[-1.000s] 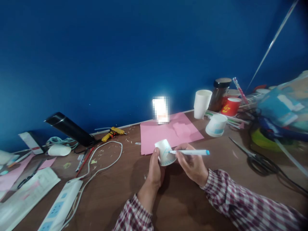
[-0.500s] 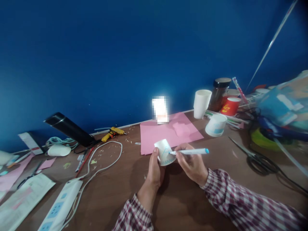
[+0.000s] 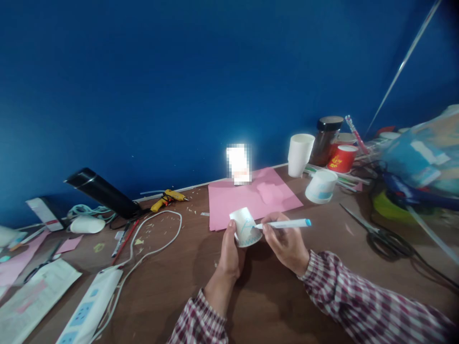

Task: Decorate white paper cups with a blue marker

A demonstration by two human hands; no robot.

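A white paper cup [image 3: 244, 224], tilted, is held in my left hand [image 3: 230, 251] with the thumb along its side. Blue lines run over the cup's wall, with a zigzag band near its lower rim. My right hand [image 3: 285, 246] grips a white marker pen [image 3: 287, 223] with a light blue end. The pen's tip is at the right side of the cup; whether it touches the wall is hard to tell. Behind the cup lie sheets of pink paper [image 3: 233, 205].
Scissors [image 3: 380, 239] lie to the right, near an upside-down cup [image 3: 321, 187] and a stack of white cups [image 3: 300, 155]. At left are a yellow glue gun [image 3: 168, 198], a white cable [image 3: 158, 248] and a power strip [image 3: 88, 306]. A bright blurred patch stands by the blue wall.
The pen tip has shifted slightly to the right across the cup, and the blue line on the wall shows more clearly. Both hands have kept their places.
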